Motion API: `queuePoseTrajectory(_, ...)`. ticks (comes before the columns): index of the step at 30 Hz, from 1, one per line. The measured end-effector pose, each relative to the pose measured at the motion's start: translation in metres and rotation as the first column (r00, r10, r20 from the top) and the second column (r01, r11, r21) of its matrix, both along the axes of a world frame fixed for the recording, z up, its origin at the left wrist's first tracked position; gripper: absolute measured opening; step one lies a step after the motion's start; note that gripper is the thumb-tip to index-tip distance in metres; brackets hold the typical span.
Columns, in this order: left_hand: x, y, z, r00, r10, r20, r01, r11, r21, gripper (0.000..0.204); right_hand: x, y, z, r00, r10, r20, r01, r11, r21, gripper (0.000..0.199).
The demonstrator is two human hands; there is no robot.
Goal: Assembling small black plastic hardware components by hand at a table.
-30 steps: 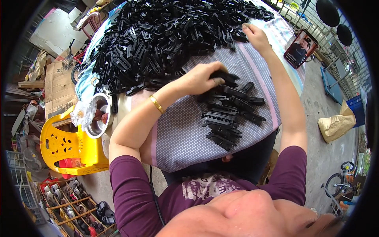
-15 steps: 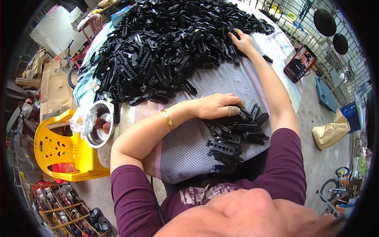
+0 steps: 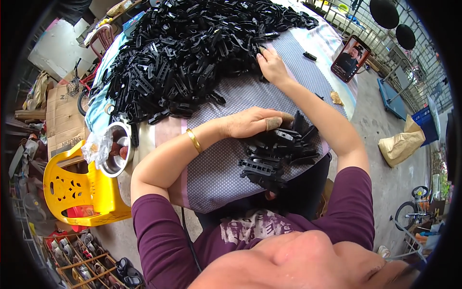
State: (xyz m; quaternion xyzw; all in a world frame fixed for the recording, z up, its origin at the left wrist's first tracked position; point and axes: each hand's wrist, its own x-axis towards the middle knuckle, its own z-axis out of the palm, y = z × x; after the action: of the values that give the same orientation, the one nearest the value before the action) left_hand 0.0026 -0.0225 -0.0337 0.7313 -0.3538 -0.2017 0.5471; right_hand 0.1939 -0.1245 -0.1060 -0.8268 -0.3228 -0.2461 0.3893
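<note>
A big heap of black plastic pieces, long and narrow with ladder-like slots, covers the far side of the table. My right hand is at the heap's near right edge, fingers stretched toward the pieces and holding nothing that I can see. Close to my body lies a smaller pile of the same black pieces. Across the top of that pile lies my left hand, its fingers extended and a tan wrap on one of them. Part of the small pile is hidden under this hand.
The table has a grey dotted cloth. At its right edge stands a phone; a single black piece lies nearby. On the left, a metal bowl with a plastic bag sits by a yellow chair. A paper sack stands on the floor.
My right hand has moved left and nearer along the heap's edge, and black pieces there have shifted, baring more cloth. My left hand stays over the small pile. The whole view has shifted slightly.
</note>
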Motion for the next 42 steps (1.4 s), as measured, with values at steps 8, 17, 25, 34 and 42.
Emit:
queuePoseTrajectory(8, 0.007, 0.017, -0.005, 0.545, 0.39, 0.742, -0.62, 0.784, 0.043, 0.026, -0.06, 0.002, 0.023, 0.939, 0.166, -0.3, -0.123, 0.98, 0.157, 0.037)
queuePoseTrajectory(17, 0.014, 0.025, -0.012, 0.421, 0.39, 0.819, -0.79, 0.601, 0.12, 0.044, -0.046, -0.056, 0.063, 0.819, 0.42, -0.392, -0.483, 0.872, -0.075, 0.034)
queuePoseTrajectory(25, 0.006, 0.023, 0.009, 0.572, -0.004, 0.82, -0.756, 0.385, 0.529, 0.034, -0.051, -0.056, 0.069, 0.946, 0.267, -0.182, -0.319, 0.859, -0.4, 0.024)
queuePoseTrajectory(34, 0.017, 0.033, 0.008, 0.465, 0.766, 0.445, -0.808, 0.572, -0.141, 0.025, -0.06, -0.056, 0.072, 0.989, -0.002, -0.149, -0.064, 0.898, -0.436, 0.031)
queuePoseTrajectory(42, 0.011, 0.043, 0.018, 0.71, 0.602, -0.366, -0.691, 0.697, -0.193, 0.023, -0.079, -0.046, 0.096, 0.639, 0.61, -0.469, -0.347, 0.773, 0.532, 0.035)
